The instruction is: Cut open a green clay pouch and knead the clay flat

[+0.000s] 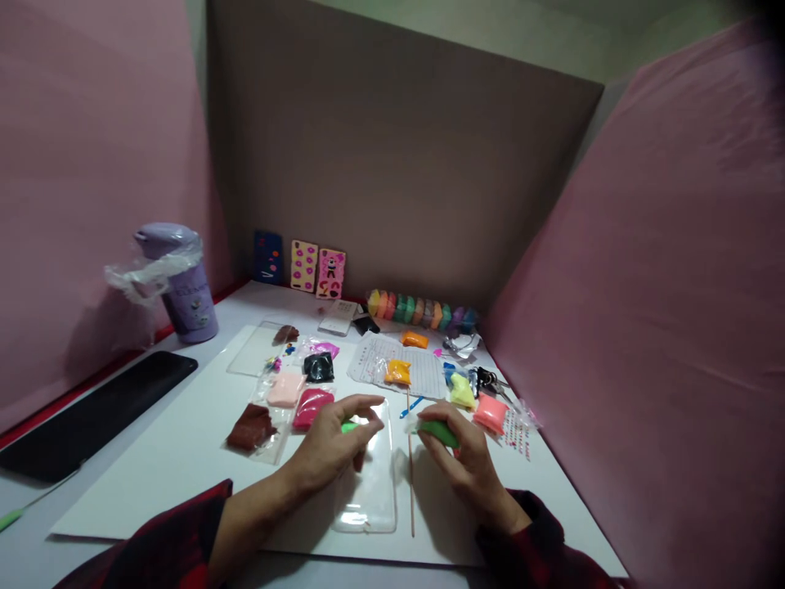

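Observation:
My left hand point(328, 438) is over a clear phone case point(375, 491) lying on the white board. Its fingers are curled, with a small bit of green clay point(349, 426) showing between them. To the right, my right hand point(463, 458) is closed around a bag of green clay point(440, 432), whose clear plastic end points toward my left hand. A thin brown stick point(411, 491) lies on the board between the case and my right hand. Close by is a blue tool point(411, 406).
Bagged clay lies around, including red point(312, 409), brown point(251, 428), black point(318, 367), orange point(398, 372) and coral point(490, 414). A row of coloured clay packs point(420, 311) sits at the back. On the left stand a purple tumbler point(187, 290) and a black slab point(98, 417).

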